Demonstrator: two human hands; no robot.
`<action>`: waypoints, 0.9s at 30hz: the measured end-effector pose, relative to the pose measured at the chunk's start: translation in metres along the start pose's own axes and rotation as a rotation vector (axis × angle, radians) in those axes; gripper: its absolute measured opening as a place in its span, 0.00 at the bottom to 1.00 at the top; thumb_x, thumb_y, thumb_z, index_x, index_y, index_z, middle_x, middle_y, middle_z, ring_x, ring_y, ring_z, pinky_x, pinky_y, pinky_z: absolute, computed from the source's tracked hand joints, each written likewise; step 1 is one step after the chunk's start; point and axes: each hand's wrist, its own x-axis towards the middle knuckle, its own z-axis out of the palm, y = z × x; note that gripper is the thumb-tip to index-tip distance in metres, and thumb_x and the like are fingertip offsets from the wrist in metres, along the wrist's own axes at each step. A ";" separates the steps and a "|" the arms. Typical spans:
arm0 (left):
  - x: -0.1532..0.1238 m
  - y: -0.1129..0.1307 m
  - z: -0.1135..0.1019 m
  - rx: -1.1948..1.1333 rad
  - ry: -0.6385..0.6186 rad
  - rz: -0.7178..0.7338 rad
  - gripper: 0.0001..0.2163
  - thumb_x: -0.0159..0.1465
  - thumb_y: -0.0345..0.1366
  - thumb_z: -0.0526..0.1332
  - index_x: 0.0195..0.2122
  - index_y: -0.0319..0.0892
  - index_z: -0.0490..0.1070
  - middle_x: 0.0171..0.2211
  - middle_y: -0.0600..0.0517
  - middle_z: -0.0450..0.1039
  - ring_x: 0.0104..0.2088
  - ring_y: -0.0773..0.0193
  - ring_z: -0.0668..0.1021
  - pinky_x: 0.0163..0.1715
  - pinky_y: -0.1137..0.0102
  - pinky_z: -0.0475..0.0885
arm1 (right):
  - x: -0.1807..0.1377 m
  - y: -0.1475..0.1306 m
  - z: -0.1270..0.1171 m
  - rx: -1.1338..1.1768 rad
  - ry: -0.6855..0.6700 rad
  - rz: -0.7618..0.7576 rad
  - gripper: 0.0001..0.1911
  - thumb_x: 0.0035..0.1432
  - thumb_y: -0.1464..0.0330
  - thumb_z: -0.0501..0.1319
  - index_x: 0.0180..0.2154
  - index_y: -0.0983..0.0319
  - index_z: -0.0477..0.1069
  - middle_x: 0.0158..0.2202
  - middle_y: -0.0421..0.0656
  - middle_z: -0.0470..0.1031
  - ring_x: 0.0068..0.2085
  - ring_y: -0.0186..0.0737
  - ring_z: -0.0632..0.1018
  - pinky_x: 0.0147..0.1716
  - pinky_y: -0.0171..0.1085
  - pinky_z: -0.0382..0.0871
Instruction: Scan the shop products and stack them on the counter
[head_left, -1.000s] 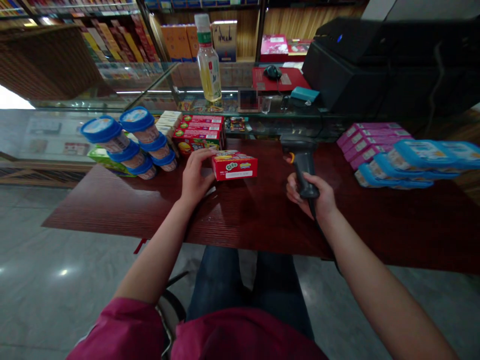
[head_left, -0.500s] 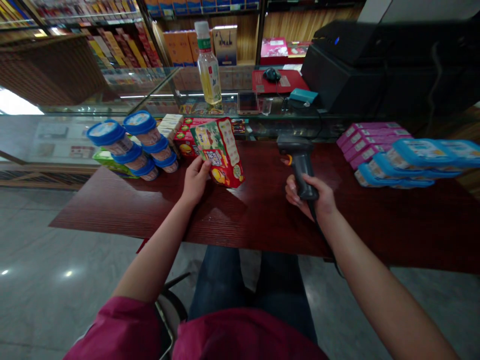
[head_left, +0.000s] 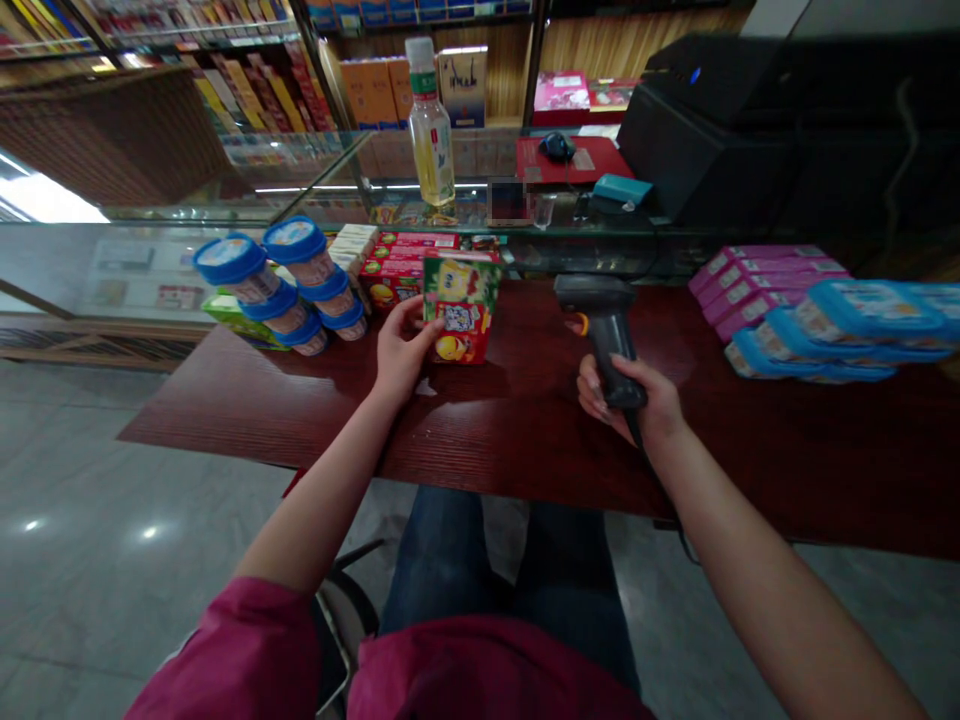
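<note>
My left hand (head_left: 407, 345) is closed on the left edge of a small red and green snack box (head_left: 463, 318), tilted above the dark wooden table (head_left: 480, 440). Its printed front faces me. In my right hand (head_left: 637, 395) is a black barcode scanner (head_left: 606, 325), gripped by its handle, with the head pointing left towards the box and a cord trailing down. Behind the held box lie similar red boxes (head_left: 394, 270). To their left, blue-lidded tubs (head_left: 289, 285) stand in two stacks.
Pink boxes (head_left: 750, 285) and blue-lidded containers (head_left: 862, 320) are piled at the right. Behind the table is a glass counter (head_left: 300, 185) with a drink bottle (head_left: 433, 140), a mouse (head_left: 557, 147) and a black machine (head_left: 720, 140). A green pack (head_left: 244, 318) lies by the tubs.
My left hand has turned the snack box, so the side panel seen before no longer shows and the front is more upright. The scanner stays in my right hand, nearly unmoved.
</note>
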 end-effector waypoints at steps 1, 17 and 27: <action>0.000 0.003 -0.003 0.146 0.005 0.107 0.29 0.61 0.58 0.75 0.57 0.46 0.79 0.50 0.47 0.81 0.49 0.53 0.82 0.51 0.61 0.79 | 0.000 0.000 0.000 -0.006 0.010 -0.005 0.15 0.57 0.54 0.69 0.32 0.57 0.71 0.24 0.38 0.63 0.19 0.35 0.59 0.16 0.39 0.53; -0.010 0.019 0.016 0.877 -0.106 0.508 0.20 0.77 0.48 0.60 0.67 0.50 0.76 0.62 0.43 0.81 0.63 0.44 0.77 0.66 0.51 0.62 | -0.011 -0.002 0.006 -0.157 -0.023 0.002 0.18 0.57 0.58 0.74 0.45 0.56 0.73 0.25 0.36 0.69 0.20 0.37 0.70 0.12 0.36 0.60; -0.014 0.021 0.017 0.846 -0.140 0.476 0.19 0.77 0.48 0.60 0.66 0.50 0.77 0.63 0.43 0.80 0.64 0.44 0.77 0.67 0.49 0.63 | -0.008 0.008 0.003 -0.187 -0.020 0.028 0.25 0.56 0.58 0.77 0.50 0.56 0.72 0.28 0.33 0.70 0.18 0.32 0.70 0.10 0.31 0.52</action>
